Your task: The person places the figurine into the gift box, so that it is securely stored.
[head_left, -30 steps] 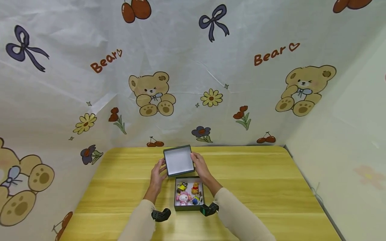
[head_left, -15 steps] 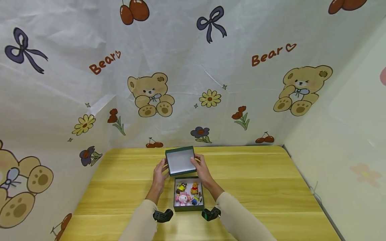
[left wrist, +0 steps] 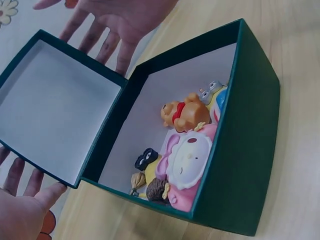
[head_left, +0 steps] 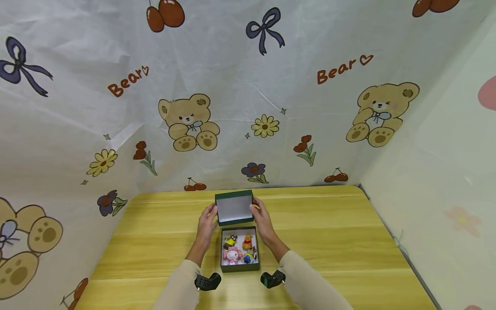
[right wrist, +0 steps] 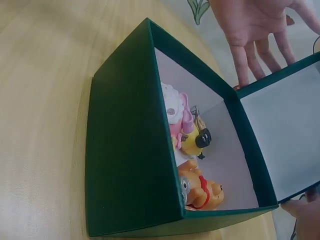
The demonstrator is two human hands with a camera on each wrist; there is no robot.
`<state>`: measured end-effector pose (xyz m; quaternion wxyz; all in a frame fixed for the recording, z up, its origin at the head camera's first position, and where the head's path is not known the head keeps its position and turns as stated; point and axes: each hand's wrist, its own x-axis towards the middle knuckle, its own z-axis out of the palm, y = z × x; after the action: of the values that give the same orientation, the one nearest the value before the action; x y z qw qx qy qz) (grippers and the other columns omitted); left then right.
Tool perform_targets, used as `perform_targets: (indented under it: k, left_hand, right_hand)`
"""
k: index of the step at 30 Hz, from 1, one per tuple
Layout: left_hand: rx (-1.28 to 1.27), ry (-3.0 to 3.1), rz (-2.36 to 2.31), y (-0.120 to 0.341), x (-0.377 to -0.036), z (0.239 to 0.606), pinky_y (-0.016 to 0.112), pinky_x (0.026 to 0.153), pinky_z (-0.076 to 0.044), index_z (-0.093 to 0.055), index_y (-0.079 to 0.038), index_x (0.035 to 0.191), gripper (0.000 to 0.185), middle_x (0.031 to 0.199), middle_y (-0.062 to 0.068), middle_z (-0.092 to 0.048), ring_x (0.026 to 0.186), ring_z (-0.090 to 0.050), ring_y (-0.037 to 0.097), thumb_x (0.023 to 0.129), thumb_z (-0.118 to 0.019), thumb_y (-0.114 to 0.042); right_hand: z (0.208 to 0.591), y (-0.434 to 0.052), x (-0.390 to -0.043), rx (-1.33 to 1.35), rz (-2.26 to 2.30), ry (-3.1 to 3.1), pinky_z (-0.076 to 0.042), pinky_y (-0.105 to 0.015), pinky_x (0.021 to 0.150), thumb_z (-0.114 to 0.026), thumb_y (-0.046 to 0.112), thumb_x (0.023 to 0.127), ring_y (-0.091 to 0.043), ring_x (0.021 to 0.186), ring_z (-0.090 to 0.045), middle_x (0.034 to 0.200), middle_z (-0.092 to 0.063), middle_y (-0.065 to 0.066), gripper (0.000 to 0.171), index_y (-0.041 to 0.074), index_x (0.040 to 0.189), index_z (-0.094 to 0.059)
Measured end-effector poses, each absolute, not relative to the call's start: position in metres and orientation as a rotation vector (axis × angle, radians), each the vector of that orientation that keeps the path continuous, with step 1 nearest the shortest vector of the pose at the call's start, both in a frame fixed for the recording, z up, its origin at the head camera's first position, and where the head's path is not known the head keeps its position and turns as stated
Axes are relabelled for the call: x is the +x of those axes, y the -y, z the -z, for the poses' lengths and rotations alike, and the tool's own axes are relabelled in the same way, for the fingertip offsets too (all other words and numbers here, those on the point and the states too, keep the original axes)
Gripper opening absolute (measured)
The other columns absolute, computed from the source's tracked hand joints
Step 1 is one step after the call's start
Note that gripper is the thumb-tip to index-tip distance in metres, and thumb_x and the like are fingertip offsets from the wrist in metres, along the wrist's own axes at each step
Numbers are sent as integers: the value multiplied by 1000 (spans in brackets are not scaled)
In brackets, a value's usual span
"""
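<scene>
The box (head_left: 239, 250) wall hides the lower toys (right wrist: 187, 145) in the wrist views, and both hands are cropped there.

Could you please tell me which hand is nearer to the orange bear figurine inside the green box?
Right. The right hand holds the lid on the side where the orange bear figurine sits in the green box; the left hand is across, beyond the yellow figurine.

One green box (head_left: 240, 268), one lid (head_left: 234, 208), four toy figures (head_left: 237, 249), two hands (head_left: 206, 221).
</scene>
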<state>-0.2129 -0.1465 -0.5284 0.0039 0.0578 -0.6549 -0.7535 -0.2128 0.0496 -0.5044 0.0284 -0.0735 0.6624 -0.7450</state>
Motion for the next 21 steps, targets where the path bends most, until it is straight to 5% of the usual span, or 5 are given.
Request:
perform_targets:
  k: [21]
  left_hand:
    - [42,2142,2286,146,-203,520,49,112,-25,-29,8,144,60,149,30,-26,139,-26,43,104,-42,-35]
  right_hand:
    - [504,-57,-205,-341,2327,-2002,-15,-58,113,-30,17,107,-43,141,-18,150,-22,-29,45,-9,144,-27]
